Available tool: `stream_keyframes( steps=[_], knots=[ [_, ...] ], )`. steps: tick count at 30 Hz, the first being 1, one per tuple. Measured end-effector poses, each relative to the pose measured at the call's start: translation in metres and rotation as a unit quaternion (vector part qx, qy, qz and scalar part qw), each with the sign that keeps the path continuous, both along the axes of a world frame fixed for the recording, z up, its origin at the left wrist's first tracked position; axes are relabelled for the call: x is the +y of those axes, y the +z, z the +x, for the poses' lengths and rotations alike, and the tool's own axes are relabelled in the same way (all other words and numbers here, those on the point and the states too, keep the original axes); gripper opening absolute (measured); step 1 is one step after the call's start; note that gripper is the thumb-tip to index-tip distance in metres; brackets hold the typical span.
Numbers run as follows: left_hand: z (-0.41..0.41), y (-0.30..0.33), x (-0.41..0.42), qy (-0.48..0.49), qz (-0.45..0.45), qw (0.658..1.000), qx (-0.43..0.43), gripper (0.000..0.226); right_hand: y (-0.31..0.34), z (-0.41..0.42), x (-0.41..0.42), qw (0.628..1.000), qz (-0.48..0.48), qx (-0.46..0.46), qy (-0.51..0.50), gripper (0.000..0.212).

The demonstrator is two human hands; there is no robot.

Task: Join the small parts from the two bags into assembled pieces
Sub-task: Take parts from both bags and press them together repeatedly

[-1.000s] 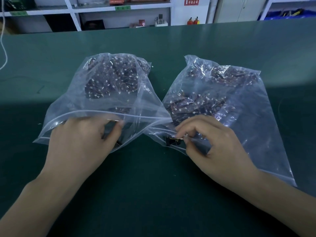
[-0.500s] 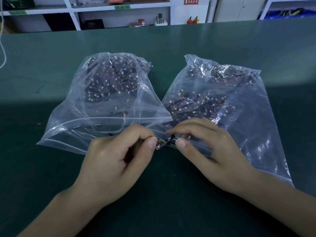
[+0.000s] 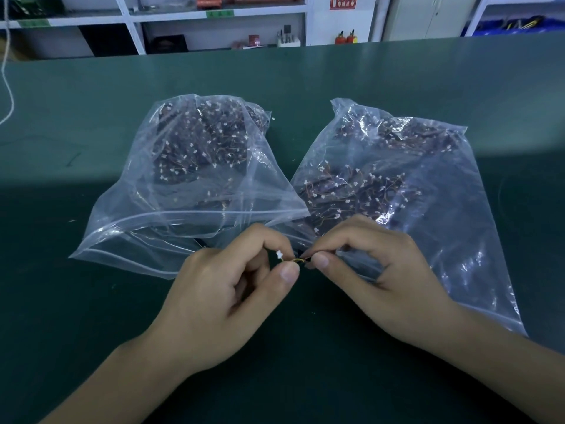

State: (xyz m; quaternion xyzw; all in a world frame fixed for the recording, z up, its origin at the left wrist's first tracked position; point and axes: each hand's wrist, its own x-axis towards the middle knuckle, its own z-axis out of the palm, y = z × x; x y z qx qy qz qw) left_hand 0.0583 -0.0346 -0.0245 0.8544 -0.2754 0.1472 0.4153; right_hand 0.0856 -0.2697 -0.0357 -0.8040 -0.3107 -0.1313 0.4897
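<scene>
On table [image 3: 305, 75]: two bags [image 3: 195, 185], two hands [image 3: 220, 301]

Left hand [image 3: 226, 289]: lower centre of frame, fingers curled, thumb and forefinger pinched together. Right hand [image 3: 373, 270]: centre right, likewise curled and pinching, fingertips nearly meeting the left's. Both forearms bare, entering from the bottom corners.

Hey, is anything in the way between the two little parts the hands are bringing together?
Nothing visible. The left hand and right hand hold the white connector and dark part in front of the bags.
</scene>
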Motion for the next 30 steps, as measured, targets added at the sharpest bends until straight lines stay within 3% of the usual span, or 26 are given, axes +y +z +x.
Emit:
stream_keyframes(
  steps=[12,30],
  knots=[
    [0.0002,-0.0009,-0.003,0.033,0.027,0.998,-0.04,0.012,-0.0005,-0.0004,0.0009,0.999,-0.03,-0.029,-0.024,0.016],
    [0.0005,-0.0015,-0.0029,0.034,0.004,0.998,-0.058,0.016,0.0019,-0.0015,0.0011,1.0,-0.004,-0.018,-0.026,0.012]
  ],
)
